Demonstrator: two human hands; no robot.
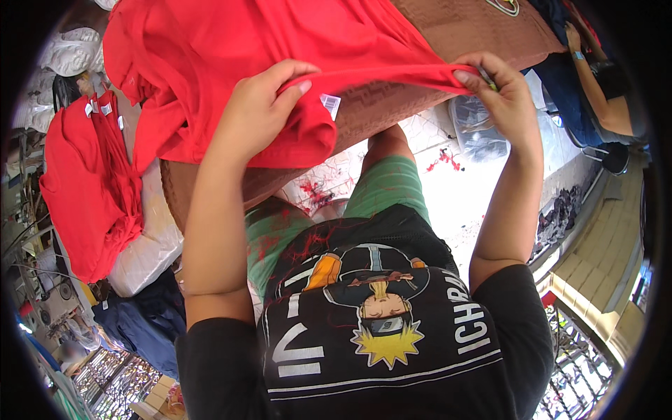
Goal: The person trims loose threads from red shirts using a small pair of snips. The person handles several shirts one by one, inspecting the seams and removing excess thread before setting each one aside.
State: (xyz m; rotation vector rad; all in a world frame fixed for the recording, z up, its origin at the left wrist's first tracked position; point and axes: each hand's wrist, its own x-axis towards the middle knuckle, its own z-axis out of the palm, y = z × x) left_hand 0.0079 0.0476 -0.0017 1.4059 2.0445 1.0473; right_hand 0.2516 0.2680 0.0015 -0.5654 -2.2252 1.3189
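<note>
The red garment (231, 49) is soft knit cloth, matt, creased where the left hand (262, 105) bunches it; a small white woven label (330, 105) hangs at its hem. The right hand (500, 94) pinches the same cloth at 1 o'clock. Beneath lies a brown textile cover (455, 31), matt, with a raised pattern. At 9 o'clock, a red cloth pile (84, 189) rests on a white, slightly glossy plastic-wrapped bundle (150, 252). The tiled floor (455, 189) looks smooth and glossy.

The red garment (231, 49) runs off the top edge.
</note>
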